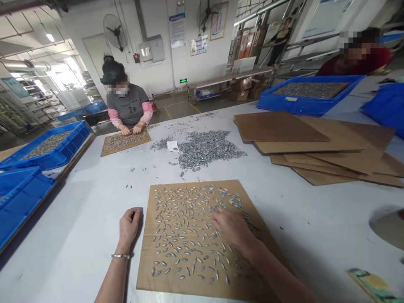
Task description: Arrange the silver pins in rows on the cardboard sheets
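A sheet of brown cardboard [143, 269] lies on the white table in front of me, spread with many small silver spindle-shaped metal pieces [181, 229]. My right hand [232, 229] is over its right half, fingers bent and drawn together on some of these pieces; the fingertips are partly hidden. Around that hand the pieces lie closer together, while the left half has them more spaced out. Beside the cardboard's left edge, my left hand [130, 225] rests on the table in a loose fist, with nothing showing in it.
Beyond the cardboard is a large heap of metal pieces [208, 149] with a white paper scrap [172, 146]. Stacked cardboard sheets [315, 143] lie right. Blue trays [293, 103] stand at both sides. Across the table, a co-worker [128, 105] handles pieces on another cardboard sheet [109, 152].
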Tool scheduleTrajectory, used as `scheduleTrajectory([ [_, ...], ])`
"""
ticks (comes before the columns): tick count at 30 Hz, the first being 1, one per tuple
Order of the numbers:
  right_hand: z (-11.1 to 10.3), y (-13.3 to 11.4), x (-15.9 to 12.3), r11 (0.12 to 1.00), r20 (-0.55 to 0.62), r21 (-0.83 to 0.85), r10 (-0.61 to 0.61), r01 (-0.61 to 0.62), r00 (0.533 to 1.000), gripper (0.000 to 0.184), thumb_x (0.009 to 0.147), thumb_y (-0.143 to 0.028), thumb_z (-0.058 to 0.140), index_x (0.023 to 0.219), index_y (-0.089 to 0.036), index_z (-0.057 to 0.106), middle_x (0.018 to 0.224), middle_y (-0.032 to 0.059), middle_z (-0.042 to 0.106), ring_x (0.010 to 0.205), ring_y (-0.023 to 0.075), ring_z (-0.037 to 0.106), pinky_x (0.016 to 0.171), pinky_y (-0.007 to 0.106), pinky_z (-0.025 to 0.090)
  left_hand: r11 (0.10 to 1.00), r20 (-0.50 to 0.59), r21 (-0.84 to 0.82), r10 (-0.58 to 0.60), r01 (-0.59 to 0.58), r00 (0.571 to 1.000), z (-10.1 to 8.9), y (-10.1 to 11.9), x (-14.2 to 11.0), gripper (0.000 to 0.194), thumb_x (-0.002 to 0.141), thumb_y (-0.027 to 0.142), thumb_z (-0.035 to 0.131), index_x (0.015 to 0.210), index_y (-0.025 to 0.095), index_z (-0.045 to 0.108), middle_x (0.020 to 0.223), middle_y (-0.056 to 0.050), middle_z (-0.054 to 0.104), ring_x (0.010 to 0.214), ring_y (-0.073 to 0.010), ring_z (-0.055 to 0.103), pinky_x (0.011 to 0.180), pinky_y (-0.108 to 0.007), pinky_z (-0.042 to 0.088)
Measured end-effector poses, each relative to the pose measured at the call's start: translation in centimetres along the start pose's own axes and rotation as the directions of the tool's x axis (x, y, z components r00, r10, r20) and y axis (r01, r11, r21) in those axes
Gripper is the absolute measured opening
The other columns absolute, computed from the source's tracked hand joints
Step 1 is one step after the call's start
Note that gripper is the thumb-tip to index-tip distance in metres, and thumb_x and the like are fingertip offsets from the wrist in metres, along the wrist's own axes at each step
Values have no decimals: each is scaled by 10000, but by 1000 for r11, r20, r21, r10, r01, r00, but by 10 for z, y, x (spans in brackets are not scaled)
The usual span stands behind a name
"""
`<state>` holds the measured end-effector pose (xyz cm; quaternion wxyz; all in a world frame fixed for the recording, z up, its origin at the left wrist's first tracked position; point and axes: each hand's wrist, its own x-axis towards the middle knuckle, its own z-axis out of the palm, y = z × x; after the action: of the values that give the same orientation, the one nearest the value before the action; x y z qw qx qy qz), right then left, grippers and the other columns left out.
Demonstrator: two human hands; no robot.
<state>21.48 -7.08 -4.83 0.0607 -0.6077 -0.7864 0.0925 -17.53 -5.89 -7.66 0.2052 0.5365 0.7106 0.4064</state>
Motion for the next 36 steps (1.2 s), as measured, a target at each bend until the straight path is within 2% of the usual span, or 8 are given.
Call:
scheduleTrajectory([
  [4,-10,-6,4,1000,85,18,2,-4,996,218,927,-81,510,757,-176,608,872,98,695,765,167,632,653,277,323,1000,1,7,-1,1,1000,0,2,-1,459,816,590,606,945,188,785,982,-118,807,929,-299,723,896,-417,554],
  [9,-19,17,-8,970,-65,235,77,-60,995,194,947,-195,427,785,-230,528,717,12,625,647,163,560,608,276,320,1000,6,9,9,-10,1000,0,1,0,459,817,590,596,940,190,784,973,-115,806,924,-296,719,898,-416,553],
  [12,-18,31,-27,925,-135,379,82,-24,987,164,932,-276,435,794,-251,519,723,-3,641,642,172,576,621,281,384,1000,11,15,11,-11,1000,1,0,1,464,815,596,594,945,192,782,986,-113,804,938,-296,717,911,-416,547],
  [18,-5,26,-59,873,-71,488,54,-12,996,210,949,-295,454,922,-258,659,928,52,757,867,222,700,795,339,521,999,25,38,0,-1,1000,0,2,1,472,827,594,587,956,185,784,974,-112,799,922,-290,714,900,-408,545],
  [21,1,17,-56,887,-57,461,28,2,998,238,976,-276,448,928,-260,681,965,55,758,931,224,702,856,342,521,999,25,48,1,-2,1000,0,3,0,465,832,587,584,949,186,788,988,-116,798,937,-293,712,926,-414,539],
  [26,1,8,-23,962,-93,271,47,-20,994,235,1000,-213,454,942,-240,680,1014,60,713,929,195,664,785,279,464,999,17,50,11,-12,1000,1,2,0,462,835,580,571,949,186,784,1007,-124,797,961,-301,710,947,-426,532],
  [30,4,-3,1,987,-44,159,2,5,999,216,992,-173,485,939,-212,690,1006,59,706,915,175,644,764,250,406,999,12,46,21,-21,1000,2,2,-1,452,834,575,564,936,192,782,1006,-119,798,948,-297,712,918,-418,540],
  [36,11,-15,11,995,8,99,28,-28,1000,191,956,-129,518,916,-194,693,1021,70,716,912,174,643,738,246,369,998,13,48,26,-27,1000,3,4,-2,435,841,567,560,919,204,786,989,-106,800,919,-284,714,887,-402,548],
])
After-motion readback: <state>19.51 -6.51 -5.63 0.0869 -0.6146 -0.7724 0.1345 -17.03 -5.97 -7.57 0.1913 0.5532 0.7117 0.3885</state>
